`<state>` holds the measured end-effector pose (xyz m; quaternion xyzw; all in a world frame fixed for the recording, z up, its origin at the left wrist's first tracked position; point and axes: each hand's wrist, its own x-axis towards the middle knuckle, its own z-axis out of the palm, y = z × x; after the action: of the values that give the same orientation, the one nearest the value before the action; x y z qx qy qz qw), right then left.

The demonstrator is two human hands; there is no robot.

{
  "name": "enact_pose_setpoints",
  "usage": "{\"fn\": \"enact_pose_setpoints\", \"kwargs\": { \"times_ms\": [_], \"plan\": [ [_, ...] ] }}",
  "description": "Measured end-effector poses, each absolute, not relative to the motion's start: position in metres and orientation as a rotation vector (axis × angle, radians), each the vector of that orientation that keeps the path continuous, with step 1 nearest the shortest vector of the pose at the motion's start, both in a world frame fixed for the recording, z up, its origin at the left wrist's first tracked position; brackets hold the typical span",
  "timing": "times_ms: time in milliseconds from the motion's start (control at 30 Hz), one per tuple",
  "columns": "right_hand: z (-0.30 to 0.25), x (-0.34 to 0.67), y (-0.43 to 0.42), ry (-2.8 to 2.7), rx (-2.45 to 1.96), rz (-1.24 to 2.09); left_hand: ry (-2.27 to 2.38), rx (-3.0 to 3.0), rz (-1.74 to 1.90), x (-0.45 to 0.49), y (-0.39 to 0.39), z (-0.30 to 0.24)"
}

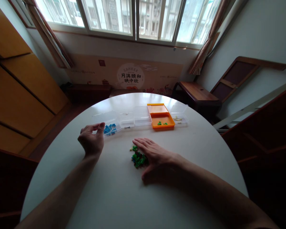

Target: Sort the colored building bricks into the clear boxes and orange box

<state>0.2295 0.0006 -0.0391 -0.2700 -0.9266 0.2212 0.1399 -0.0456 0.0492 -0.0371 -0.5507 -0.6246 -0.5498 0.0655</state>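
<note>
My left hand (91, 140) rests on the round white table (114, 197) with fingers curled, thumb and forefinger pinched together beside a clear box (109, 127) that holds blue pieces; whatever sits in the pinch is too small to see. My right hand (154, 157) lies flat, fingers stretched out, over a small pile of green pieces (137, 158) in the middle of the table. An orange box (162, 120) with its lid open holds a few green pieces.
Two more clear boxes (134, 119) stand between the blue one and the orange one, and another clear box (180, 117) with pale pieces sits at the right end. Beyond the table are a dark wooden bench (196, 92) and windows.
</note>
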Motion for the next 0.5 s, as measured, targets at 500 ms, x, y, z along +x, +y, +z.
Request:
{"fn": "enact_pose_setpoints", "kwargs": {
  "times_ms": [500],
  "plan": [
    [-0.030, 0.203, -0.004, -2.727, -0.807, 0.285, -1.458, -1.984, -1.603, -0.018, 0.033, -0.023]
  ]
}}
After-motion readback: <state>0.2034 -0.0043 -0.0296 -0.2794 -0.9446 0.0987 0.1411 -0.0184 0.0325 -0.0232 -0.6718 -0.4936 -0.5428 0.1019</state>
